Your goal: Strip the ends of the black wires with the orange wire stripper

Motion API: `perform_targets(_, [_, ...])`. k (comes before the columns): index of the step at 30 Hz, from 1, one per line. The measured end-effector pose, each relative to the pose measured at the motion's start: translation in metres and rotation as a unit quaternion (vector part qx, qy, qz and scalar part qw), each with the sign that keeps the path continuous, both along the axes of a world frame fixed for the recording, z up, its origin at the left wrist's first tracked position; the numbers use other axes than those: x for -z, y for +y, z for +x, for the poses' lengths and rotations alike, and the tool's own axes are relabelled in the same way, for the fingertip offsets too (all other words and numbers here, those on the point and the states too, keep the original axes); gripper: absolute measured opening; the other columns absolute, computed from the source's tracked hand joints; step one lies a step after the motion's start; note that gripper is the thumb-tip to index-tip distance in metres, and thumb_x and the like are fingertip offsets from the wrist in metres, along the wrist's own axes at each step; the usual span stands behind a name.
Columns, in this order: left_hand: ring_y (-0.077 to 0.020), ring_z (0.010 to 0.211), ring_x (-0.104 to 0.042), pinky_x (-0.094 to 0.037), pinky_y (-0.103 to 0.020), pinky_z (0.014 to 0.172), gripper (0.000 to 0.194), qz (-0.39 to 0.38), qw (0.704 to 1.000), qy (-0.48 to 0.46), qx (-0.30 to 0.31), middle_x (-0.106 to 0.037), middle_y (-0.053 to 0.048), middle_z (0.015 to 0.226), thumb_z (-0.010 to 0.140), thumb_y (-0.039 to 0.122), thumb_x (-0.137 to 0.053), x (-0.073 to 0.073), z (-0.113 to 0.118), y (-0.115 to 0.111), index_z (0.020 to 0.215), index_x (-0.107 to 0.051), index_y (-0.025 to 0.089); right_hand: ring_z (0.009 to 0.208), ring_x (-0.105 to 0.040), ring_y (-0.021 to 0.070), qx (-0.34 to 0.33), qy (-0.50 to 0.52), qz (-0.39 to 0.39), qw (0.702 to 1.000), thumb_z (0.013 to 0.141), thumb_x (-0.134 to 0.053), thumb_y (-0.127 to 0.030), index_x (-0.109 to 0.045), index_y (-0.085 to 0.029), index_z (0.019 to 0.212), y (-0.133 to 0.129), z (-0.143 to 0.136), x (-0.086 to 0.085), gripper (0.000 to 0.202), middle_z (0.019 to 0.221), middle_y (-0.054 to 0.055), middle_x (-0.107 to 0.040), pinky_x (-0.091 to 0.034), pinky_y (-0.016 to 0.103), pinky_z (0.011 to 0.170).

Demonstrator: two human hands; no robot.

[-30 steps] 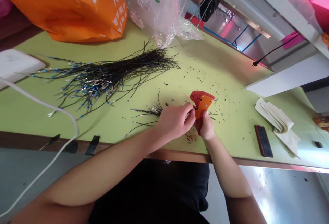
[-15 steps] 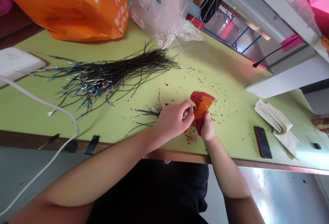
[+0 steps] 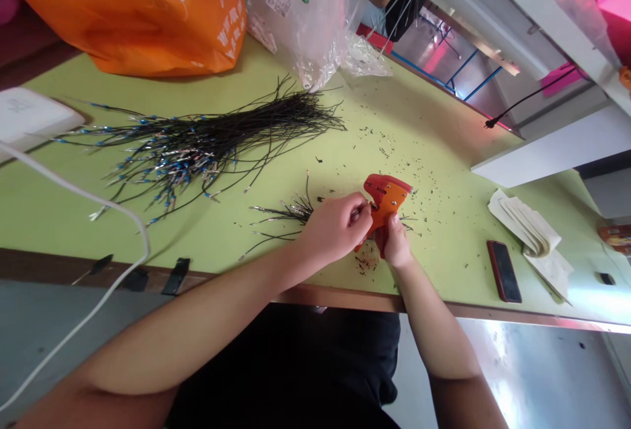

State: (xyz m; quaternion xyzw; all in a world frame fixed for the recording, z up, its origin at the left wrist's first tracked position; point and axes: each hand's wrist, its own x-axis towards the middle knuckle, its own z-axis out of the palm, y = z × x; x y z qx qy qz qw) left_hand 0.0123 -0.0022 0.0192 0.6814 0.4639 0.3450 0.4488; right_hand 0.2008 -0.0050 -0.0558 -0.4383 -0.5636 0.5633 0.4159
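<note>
My right hand is wrapped round the handle of an orange and red hand tool, its jaw end tilted up and left. Close against the jaw, my left hand is closed in a pinch; what its fingers hold is too small to make out. A small bunch of black wires with bare ends lies on the table under my left hand, and its other ends show beyond the tool. Farther left lies a large bundle of black wires with blue and metal ends.
Orange bag and clear plastic bags stand at the back left. A white box and white cable are at the left. Phone and folded papers lie right. Wire scraps litter the green table. A person is beyond.
</note>
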Motion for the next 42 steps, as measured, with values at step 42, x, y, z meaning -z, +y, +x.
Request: perform_targets(42, [-0.0121, 0.046, -0.041, -0.026, -0.028, 0.052, 0.026, 0.107, 0.989, 0.100, -0.020, -0.054, 0.002, 0.056, 0.097, 0.033, -0.044, 0.007, 0.005, -0.001, 0.074, -0.046, 0.022, 0.045, -0.050, 0.0184, 0.040, -0.020, 0.001, 0.999, 0.094, -0.047, -0.080, -0.062, -0.028, 0.080, -0.005, -0.009, -0.018, 0.056, 0.056, 0.000, -0.054, -0.046, 0.035, 0.040])
